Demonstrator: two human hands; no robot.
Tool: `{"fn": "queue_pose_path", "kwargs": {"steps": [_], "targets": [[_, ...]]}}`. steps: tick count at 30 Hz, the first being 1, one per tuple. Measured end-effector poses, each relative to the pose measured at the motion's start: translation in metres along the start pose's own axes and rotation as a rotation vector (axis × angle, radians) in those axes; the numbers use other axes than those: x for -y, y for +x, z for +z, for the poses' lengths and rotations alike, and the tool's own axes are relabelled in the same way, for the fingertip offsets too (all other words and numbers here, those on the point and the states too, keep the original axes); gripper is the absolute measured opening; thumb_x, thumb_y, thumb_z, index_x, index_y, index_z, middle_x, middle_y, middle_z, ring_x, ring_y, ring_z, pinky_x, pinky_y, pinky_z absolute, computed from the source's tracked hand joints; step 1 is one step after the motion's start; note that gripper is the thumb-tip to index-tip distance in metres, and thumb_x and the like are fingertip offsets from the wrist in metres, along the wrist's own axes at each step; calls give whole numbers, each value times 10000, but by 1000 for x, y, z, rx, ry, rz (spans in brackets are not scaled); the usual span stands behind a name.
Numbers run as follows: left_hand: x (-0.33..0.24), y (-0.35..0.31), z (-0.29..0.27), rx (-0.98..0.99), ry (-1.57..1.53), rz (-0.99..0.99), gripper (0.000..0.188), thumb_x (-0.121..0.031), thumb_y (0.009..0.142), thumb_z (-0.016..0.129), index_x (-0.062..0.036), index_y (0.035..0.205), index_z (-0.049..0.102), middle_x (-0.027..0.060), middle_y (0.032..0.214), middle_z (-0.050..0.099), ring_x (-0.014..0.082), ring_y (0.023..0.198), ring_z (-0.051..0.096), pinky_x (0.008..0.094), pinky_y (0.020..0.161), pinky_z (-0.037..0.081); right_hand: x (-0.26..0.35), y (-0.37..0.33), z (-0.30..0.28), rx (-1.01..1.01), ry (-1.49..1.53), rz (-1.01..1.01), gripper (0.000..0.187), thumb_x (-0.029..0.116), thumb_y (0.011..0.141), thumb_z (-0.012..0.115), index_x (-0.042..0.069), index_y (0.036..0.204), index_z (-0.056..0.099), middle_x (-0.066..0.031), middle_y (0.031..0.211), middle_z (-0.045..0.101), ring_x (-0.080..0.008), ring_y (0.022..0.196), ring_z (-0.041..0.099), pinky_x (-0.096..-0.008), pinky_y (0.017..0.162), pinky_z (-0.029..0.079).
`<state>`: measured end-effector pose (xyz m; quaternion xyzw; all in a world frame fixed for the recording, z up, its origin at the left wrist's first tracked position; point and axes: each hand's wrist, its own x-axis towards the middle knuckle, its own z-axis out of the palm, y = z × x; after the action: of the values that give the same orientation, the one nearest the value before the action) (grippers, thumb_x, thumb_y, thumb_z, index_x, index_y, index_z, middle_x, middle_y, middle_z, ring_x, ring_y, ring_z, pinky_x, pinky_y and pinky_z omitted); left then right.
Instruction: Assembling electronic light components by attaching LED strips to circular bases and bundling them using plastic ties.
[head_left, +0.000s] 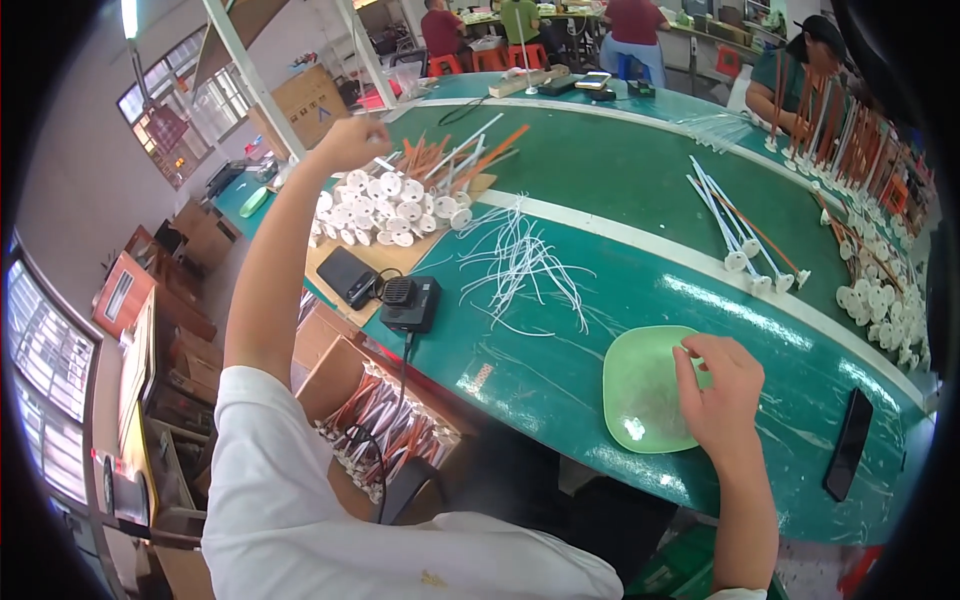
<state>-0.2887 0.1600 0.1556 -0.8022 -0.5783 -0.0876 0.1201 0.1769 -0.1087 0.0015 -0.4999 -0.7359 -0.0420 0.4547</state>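
Observation:
My left hand (352, 145) is stretched far out to the left, its fingers curled closed above a pile of sticks with white round disc ends (385, 205). Whatever it may grip is too small to make out. Over the right side of a light green square dish (640, 390), my right hand (724, 388) has its thumb and fingers drawn together in a pinch; nothing between them can be named. Small, pale contents lie in the dish, too fine to identify. Between the hands lies a loose heap of thin white wires or ties (520, 265).
A black boxy device (410, 303) with a cable and a black case (347, 277) lie left of the wires. A phone (848, 445) rests at the right. More disc-ended sticks (740, 255) lie across the green belt (600, 170). A co-worker (800, 80) sits far right. Below left stands a filled carton (385, 425).

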Motion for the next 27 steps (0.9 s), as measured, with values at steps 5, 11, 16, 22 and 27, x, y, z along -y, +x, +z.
{"fn": "queue_pose_path", "kwargs": {"steps": [5, 11, 16, 22, 27], "targets": [[23, -16, 13, 166, -117, -104, 332, -293, 843, 589, -89, 1074, 714, 181, 1023, 705, 348, 934, 672, 408, 849, 518, 2, -3, 2, 29, 5, -6, 83, -7, 773, 709, 23, 832, 657, -105, 789, 681, -243, 672, 642, -314, 572, 519], [-74, -30, -10, -124, 284, -87, 424, -318, 884, 606, -111, 1253, 593, 199, 1032, 684, 396, 958, 651, 479, 818, 525, 3, -4, -2, 60, -41, 15, 77, -7, 766, 711, 21, 805, 651, -114, 766, 675, -256, 666, 648, -330, 578, 515], [-268, -113, -28, -226, -167, 665, 361, -154, 771, 685, -48, 1114, 643, 128, 800, 657, 325, 770, 639, 435, 685, 510, -10, -3, 2, 155, -70, 57, 86, -17, 760, 709, 17, 825, 664, -125, 766, 681, -273, 680, 663, -336, 608, 519], [-334, -175, -86, -176, 52, 1265, 143, -151, 562, 703, -105, 635, 590, 67, 621, 567, 235, 642, 575, 444, 614, 484, -3, 9, -9, 11, -69, 115, 63, 32, 778, 739, 14, 817, 692, -111, 724, 685, -211, 618, 673, -283, 566, 526], [-341, -182, -68, -96, -473, 1384, 224, -126, 438, 691, -85, 559, 507, -29, 539, 416, 162, 594, 438, 333, 552, 362, -14, 10, -1, 0, -32, 162, 52, 13, 785, 741, 4, 820, 703, -96, 716, 689, -160, 616, 663, -256, 592, 518]]}}
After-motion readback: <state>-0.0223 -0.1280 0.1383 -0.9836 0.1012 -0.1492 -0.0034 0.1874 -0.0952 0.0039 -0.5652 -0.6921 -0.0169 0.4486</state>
